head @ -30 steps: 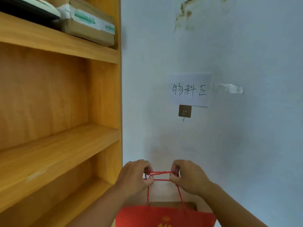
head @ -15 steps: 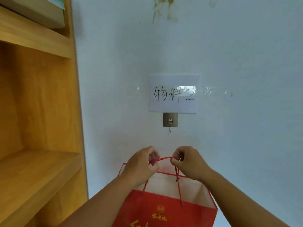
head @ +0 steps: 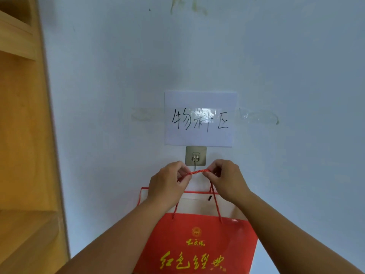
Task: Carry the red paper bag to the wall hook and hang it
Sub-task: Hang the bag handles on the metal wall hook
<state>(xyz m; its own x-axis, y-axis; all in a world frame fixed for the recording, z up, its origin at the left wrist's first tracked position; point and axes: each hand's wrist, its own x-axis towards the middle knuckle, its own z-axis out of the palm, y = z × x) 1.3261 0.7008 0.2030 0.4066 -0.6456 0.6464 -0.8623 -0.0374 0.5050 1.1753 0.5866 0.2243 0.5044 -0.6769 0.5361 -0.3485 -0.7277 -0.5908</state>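
Observation:
The red paper bag [head: 199, 244] with gold lettering hangs below my hands against the white wall. Its red cord handles [head: 197, 171] are stretched level between my two hands. My left hand [head: 167, 184] pinches the cords at their left end and my right hand [head: 227, 180] pinches them at their right end. The metal wall hook [head: 195, 157] on its square adhesive plate sits just above the cords; the hook's tip reaches down to the cord line. I cannot tell whether the cords rest on the hook.
A white paper sign [head: 200, 118] with handwritten characters is taped right above the hook. A wooden shelf unit [head: 25, 135] stands along the left edge. The wall to the right is bare, with clear tape remnants [head: 258, 117].
Both hands have risen with the bag's cords, from well below the hook to directly under it. The view has moved closer to the wall and the shelf has slid left.

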